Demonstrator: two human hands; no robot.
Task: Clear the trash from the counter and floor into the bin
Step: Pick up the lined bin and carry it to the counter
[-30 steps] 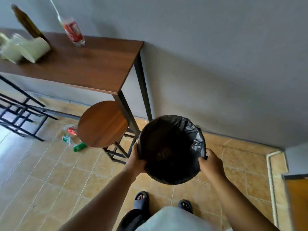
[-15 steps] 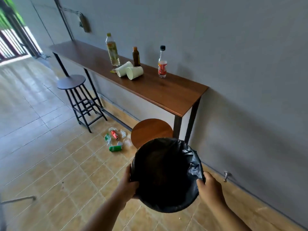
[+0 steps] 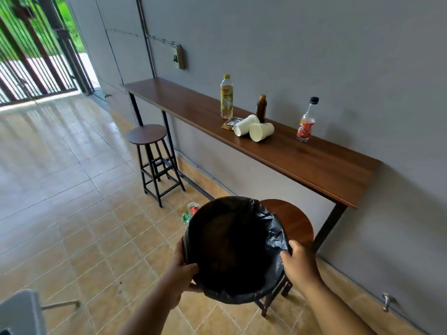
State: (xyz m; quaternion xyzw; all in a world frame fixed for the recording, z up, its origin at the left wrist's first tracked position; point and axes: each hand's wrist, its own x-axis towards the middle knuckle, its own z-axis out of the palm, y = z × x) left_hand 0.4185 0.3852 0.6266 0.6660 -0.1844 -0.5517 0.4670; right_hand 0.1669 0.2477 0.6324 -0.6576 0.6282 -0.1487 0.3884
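— Where is the bin now, and how do you hold it?

— You hold it in the air in front of you, above the tiled floor. Your left hand grips the left rim, with the thumb over the edge of the black liner. Your right hand grips the right rim, and its fingers close on the crumpled plastic.

— And the trash?

— On the counter you have two white paper cups lying on their sides and touching each other, with a small wrapper just beside them. Three bottles stand upright near the wall: a yellow one, a small brown one and a red-labelled one. On the floor, some green and red litter lies just behind the bin, between the two stools.
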